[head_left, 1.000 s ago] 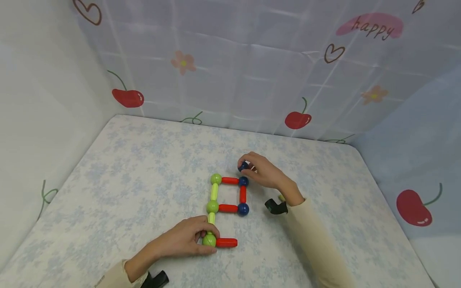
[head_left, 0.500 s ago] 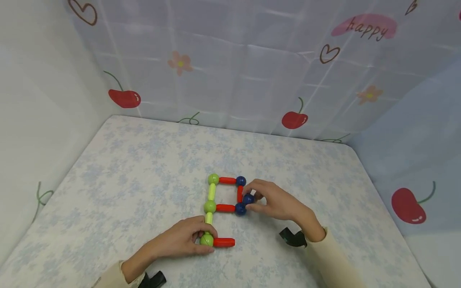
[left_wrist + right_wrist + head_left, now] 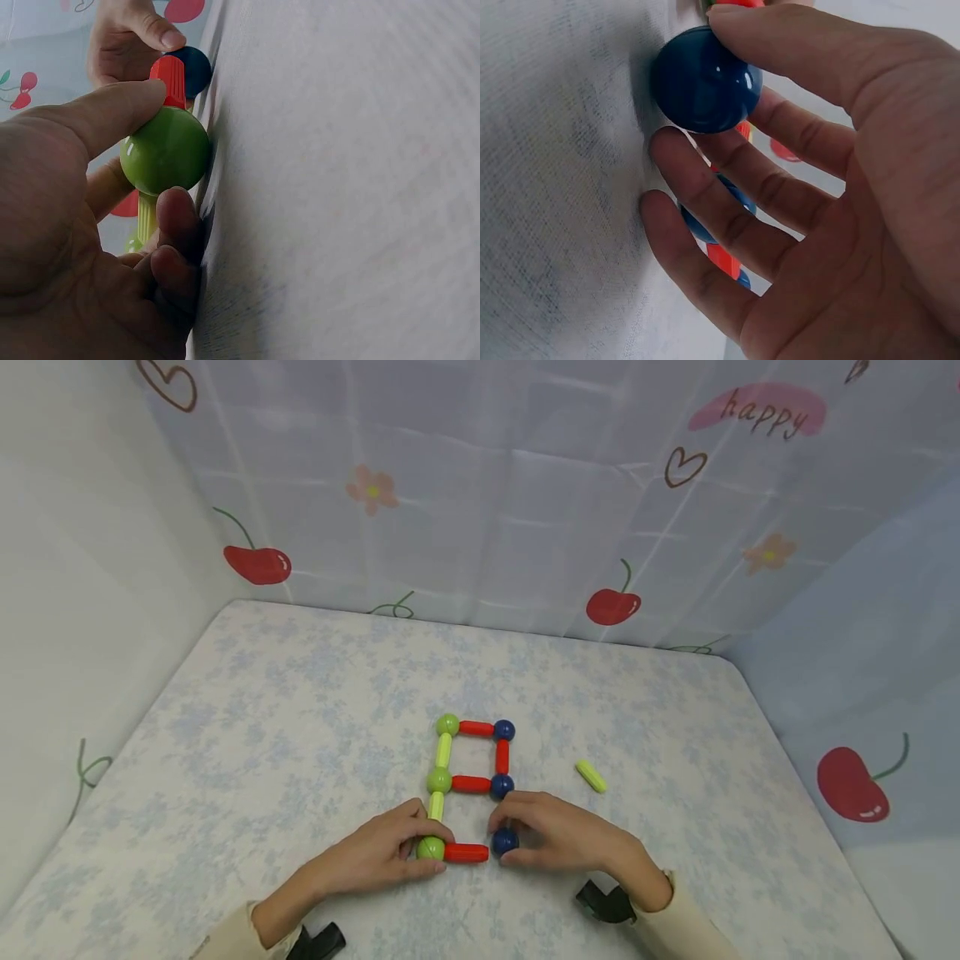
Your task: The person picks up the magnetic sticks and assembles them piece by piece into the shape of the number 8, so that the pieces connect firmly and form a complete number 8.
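My left hand grips the near green ball of a flat figure of balls and sticks, thumb and fingers around it. From that ball a red stick points right. My right hand pinches a loose dark blue ball between thumb and fingers, low at the tabletop, right by the red stick's free end. Beyond it, the figure's far part is a square of red sticks and a light green stick, with green balls at left and blue balls at right.
A loose light green stick lies on the table to the right of the figure. The table has a blue-flowered cloth. A printed curtain rises behind its far edge, and a white wall stands at left.
My right hand has carried the blue ball from the figure's far right corner toward me, down to the near red stick's end. The loose green stick has come into view. My left hand keeps its grip.
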Demonstrator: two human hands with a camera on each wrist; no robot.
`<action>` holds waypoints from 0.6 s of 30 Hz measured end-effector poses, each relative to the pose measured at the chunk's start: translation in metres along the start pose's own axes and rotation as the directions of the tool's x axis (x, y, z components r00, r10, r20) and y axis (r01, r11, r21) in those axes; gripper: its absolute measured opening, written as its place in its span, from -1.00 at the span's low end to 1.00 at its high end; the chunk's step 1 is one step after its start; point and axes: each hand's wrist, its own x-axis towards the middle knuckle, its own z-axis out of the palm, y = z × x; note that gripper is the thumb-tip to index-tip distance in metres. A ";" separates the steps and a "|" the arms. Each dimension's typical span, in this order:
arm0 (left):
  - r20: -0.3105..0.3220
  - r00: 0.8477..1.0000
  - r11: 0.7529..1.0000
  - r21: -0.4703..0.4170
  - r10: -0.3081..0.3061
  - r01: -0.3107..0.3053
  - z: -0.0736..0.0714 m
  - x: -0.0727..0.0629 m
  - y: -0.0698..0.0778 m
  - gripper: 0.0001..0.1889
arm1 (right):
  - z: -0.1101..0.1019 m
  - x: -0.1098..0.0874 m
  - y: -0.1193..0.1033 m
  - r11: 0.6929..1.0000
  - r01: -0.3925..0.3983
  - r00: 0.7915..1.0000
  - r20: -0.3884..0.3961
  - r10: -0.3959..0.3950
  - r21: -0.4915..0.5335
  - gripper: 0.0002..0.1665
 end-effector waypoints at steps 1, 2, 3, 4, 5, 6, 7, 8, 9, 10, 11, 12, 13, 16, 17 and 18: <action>-0.003 1.000 1.000 0.001 0.001 -0.001 0.000 0.000 0.000 -0.73 | 0.000 0.000 -0.001 1.000 0.003 1.000 0.000 -0.003 -0.005 -0.67; -0.005 1.000 1.000 0.002 0.000 0.000 0.000 0.000 0.000 -0.73 | 0.000 0.001 -0.001 1.000 0.004 1.000 0.002 -0.004 -0.010 -0.67; -0.006 1.000 1.000 0.003 -0.003 0.003 0.000 0.000 -0.001 -0.73 | 0.000 0.001 -0.002 1.000 0.004 1.000 0.005 -0.004 -0.010 -0.67; -0.006 1.000 1.000 0.003 -0.007 0.007 0.000 0.001 -0.001 -0.72 | 0.000 0.001 -0.003 1.000 0.003 1.000 0.010 -0.002 -0.008 -0.67; -0.005 1.000 1.000 0.003 -0.010 0.010 0.000 0.001 -0.001 -0.72 | 0.000 0.002 -0.003 1.000 0.002 1.000 0.016 -0.002 -0.003 -0.66; -0.003 1.000 1.000 0.003 -0.014 0.014 0.000 0.001 -0.001 -0.71 | 0.001 0.002 -0.003 1.000 0.002 1.000 0.022 -0.002 0.000 -0.66; -0.002 1.000 1.000 0.004 -0.016 0.016 0.000 0.000 -0.001 -0.71 | 0.001 0.002 -0.003 1.000 0.003 1.000 0.028 -0.003 0.004 -0.66; -0.001 1.000 1.000 0.003 -0.019 0.019 0.000 0.000 -0.001 -0.71 | 0.001 0.002 -0.004 1.000 0.004 0.999 0.033 -0.004 0.009 -0.66; 0.000 1.000 1.000 0.002 -0.020 0.020 0.000 0.000 0.000 -0.70 | 0.002 0.002 -0.004 1.000 0.007 0.999 0.036 -0.007 0.011 -0.66; 0.001 1.000 1.000 0.002 -0.021 0.021 0.000 0.000 0.000 -0.70 | 0.002 0.002 -0.004 1.000 0.009 0.999 0.039 -0.009 0.013 -0.66; 0.000 1.000 1.000 0.002 -0.022 0.022 0.000 0.000 0.000 -0.70 | 0.003 0.002 -0.004 1.000 0.012 0.999 0.041 -0.012 0.015 -0.67; 0.000 1.000 1.000 0.001 -0.023 0.023 0.000 0.000 0.001 -0.70 | 0.003 0.002 -0.005 1.000 0.014 0.999 0.044 -0.014 0.016 -0.67; -0.001 1.000 1.000 0.002 -0.023 0.023 0.000 0.000 0.001 -0.70 | 0.003 0.002 -0.005 1.000 0.015 0.999 0.048 -0.015 0.018 -0.67; 0.002 1.000 1.000 0.000 -0.028 0.028 0.000 0.000 0.002 -0.70 | 0.000 -0.001 -0.004 1.000 0.009 0.999 0.046 -0.010 0.029 -0.65; 0.003 1.000 1.000 -0.003 -0.028 0.028 0.000 0.000 0.003 -0.70 | -0.002 -0.002 -0.003 1.000 0.005 0.999 0.037 -0.006 0.028 -0.63; 0.005 1.000 1.000 -0.004 -0.030 0.030 0.000 0.000 0.003 -0.70 | -0.004 -0.004 -0.002 1.000 0.002 1.000 0.022 -0.002 0.022 -0.61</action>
